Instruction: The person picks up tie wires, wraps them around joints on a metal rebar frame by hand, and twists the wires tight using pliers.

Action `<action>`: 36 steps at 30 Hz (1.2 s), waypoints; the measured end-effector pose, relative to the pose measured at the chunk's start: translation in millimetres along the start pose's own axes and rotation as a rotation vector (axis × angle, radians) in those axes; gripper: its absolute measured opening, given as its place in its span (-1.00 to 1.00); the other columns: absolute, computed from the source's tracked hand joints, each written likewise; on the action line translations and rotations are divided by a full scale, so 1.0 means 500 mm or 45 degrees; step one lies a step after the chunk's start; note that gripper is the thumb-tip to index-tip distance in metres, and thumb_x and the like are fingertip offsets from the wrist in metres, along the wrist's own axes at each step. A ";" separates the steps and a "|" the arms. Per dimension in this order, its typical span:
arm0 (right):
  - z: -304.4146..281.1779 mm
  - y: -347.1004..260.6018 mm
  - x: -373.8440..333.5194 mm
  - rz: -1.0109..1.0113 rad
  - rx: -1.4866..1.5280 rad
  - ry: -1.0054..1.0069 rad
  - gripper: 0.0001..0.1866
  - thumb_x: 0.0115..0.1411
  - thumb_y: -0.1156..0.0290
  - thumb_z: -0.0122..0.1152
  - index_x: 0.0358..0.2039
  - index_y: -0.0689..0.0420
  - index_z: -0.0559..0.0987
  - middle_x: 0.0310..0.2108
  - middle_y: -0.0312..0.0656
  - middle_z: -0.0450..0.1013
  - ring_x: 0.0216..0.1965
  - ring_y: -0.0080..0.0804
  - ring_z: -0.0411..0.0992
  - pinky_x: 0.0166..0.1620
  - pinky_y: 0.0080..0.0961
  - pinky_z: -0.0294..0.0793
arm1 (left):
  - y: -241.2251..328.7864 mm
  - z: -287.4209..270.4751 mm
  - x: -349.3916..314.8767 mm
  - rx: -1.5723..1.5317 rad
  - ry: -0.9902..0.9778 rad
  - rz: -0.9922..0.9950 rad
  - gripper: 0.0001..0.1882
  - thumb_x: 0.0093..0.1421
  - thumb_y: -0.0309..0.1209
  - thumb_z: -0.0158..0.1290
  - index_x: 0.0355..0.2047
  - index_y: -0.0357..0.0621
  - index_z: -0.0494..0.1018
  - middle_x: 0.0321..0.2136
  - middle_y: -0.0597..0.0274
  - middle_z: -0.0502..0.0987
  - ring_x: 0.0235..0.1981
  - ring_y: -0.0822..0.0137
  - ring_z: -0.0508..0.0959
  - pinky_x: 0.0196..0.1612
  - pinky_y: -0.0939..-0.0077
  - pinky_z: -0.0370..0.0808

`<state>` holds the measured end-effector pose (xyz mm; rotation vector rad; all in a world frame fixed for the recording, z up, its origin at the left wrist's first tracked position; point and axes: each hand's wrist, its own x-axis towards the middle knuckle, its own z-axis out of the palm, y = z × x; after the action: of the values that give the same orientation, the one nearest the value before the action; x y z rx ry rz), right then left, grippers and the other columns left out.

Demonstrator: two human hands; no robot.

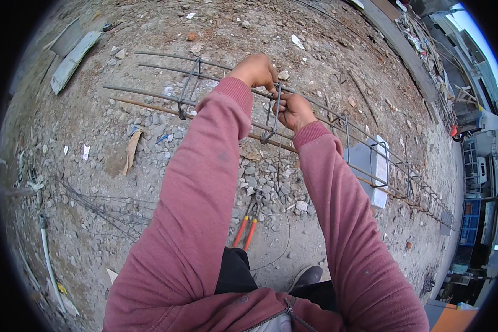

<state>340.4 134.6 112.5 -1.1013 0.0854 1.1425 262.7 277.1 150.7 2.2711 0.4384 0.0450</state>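
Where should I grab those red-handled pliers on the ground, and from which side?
Probably by both red handles, reaching down from your own side: the pliers lie with handles toward you, slightly spread, metal head pointing away.

Outdoor yard in daylight. Rough dirt ground (91,191), strewn with gravel and scraps, fills most of the view. A pale board (74,63) lies toward 10 o'clock and a white pipe (47,257) toward 8. Piled debris (430,63) sits toward 2 o'clock, below bright sky (482,39). Cluttered structures line 3 o'clock, including a blue panel (470,221).
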 end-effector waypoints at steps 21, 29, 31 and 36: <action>-0.018 -0.001 0.009 -0.056 -0.010 0.230 -0.92 0.17 0.65 -0.19 -0.33 0.35 0.31 -0.54 -0.20 0.30 -0.63 -0.49 0.27 -0.59 -0.62 0.36 | 0.025 0.060 0.015 0.145 0.450 -0.435 -0.81 -0.10 -0.29 0.05 -0.50 0.00 0.62 -0.30 0.04 0.56 -0.22 0.10 0.51 -0.01 0.27 0.17; -0.003 -0.019 -0.037 -0.059 -0.315 0.183 -0.89 0.20 0.52 -0.07 -0.43 0.25 0.40 -0.62 -0.30 0.27 -0.72 -0.64 0.15 -0.74 -0.72 0.09 | 0.012 0.107 0.000 0.149 0.776 -0.164 -0.85 -0.11 -0.30 0.09 -0.52 0.06 0.62 -0.46 0.08 0.57 -0.32 0.16 0.53 -0.09 0.29 0.24; 0.004 -0.034 -0.058 -0.142 -0.871 0.365 -0.85 0.18 0.53 -0.08 -0.24 0.26 0.41 -0.61 -0.36 0.25 -0.71 -0.69 0.08 -0.73 -0.75 0.03 | 0.007 0.109 -0.003 0.139 0.723 -0.113 -0.85 -0.09 -0.30 0.08 -0.50 0.05 0.62 -0.47 0.12 0.57 -0.31 0.16 0.53 -0.09 0.30 0.23; 0.069 -0.059 -0.087 -0.533 -2.563 0.404 -0.76 0.02 0.30 0.08 -0.37 0.15 0.61 -0.28 0.08 0.48 -0.28 0.01 0.48 -0.14 -0.25 0.45 | -0.019 0.081 -0.007 0.051 0.584 0.107 -0.83 -0.04 -0.26 0.08 -0.43 0.14 0.62 -0.44 0.20 0.59 -0.26 0.19 0.52 -0.07 0.33 0.21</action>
<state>326.6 130.5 173.5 -2.8097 -1.2436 0.3247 263.4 252.7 116.9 2.3118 0.5824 0.6137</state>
